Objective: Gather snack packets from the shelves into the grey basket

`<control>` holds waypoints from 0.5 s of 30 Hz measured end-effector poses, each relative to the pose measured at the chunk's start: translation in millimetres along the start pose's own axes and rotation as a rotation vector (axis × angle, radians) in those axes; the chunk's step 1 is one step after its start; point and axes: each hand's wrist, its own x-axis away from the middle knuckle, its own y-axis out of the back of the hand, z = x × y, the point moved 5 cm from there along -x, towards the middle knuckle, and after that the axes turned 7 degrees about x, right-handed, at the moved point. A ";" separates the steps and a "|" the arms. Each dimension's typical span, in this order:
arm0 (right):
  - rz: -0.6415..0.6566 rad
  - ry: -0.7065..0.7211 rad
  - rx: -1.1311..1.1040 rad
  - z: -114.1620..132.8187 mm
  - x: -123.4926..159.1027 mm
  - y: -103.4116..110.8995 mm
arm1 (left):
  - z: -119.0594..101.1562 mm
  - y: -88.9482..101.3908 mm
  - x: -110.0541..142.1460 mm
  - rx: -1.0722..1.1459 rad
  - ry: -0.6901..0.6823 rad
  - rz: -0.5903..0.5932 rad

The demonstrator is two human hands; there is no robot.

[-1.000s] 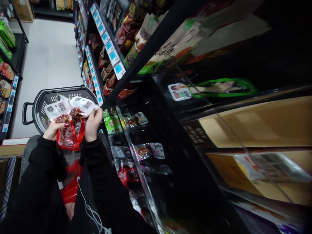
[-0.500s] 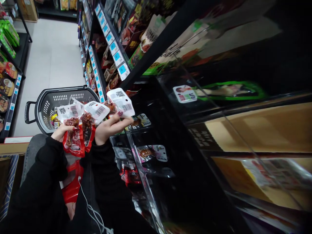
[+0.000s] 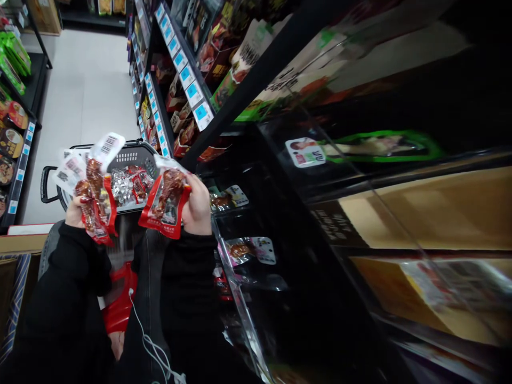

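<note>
My left hand (image 3: 74,213) is closed round the edge of a bunch of vacuum-packed drumsticks (image 3: 95,178), red-edged clear pouches with white barcode tabs fanned out up and to the left. One more packed drumstick (image 3: 170,189) is in my right hand (image 3: 199,207), whose fingers are mostly hidden behind the pouch. Its meat side faces me. Just beyond both hands stands a grey shopping basket (image 3: 127,157), with several silvery and red packets (image 3: 134,184) inside it.
On the right rises a black shelf rack with clear trays (image 3: 236,282) holding a few packs (image 3: 250,250). Price-tagged shelves (image 3: 184,74) run along the aisle, facing more shelves (image 3: 30,80) on the left. A white cable (image 3: 150,341) hangs near my legs.
My right hand has drawn its packet back and turned it meat side up. My left hand has shifted left with its packets, tilting them, and the basket's contents show more.
</note>
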 end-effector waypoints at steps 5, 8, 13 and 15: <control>0.152 -0.149 -0.059 4.1 13.1 -18.4 | -30.2 8.7 2.8 -0.122 -0.199 -0.049; 0.155 -0.161 -0.111 4.2 14.9 -25.0 | -29.9 9.2 3.5 -0.144 -0.197 -0.066; 0.305 -0.237 -0.319 -7.3 16.5 -30.8 | -26.1 7.4 2.9 -0.132 -0.169 -0.062; 0.388 -0.194 -0.500 -9.7 17.6 -32.1 | -27.3 7.2 2.6 -0.164 -0.183 -0.051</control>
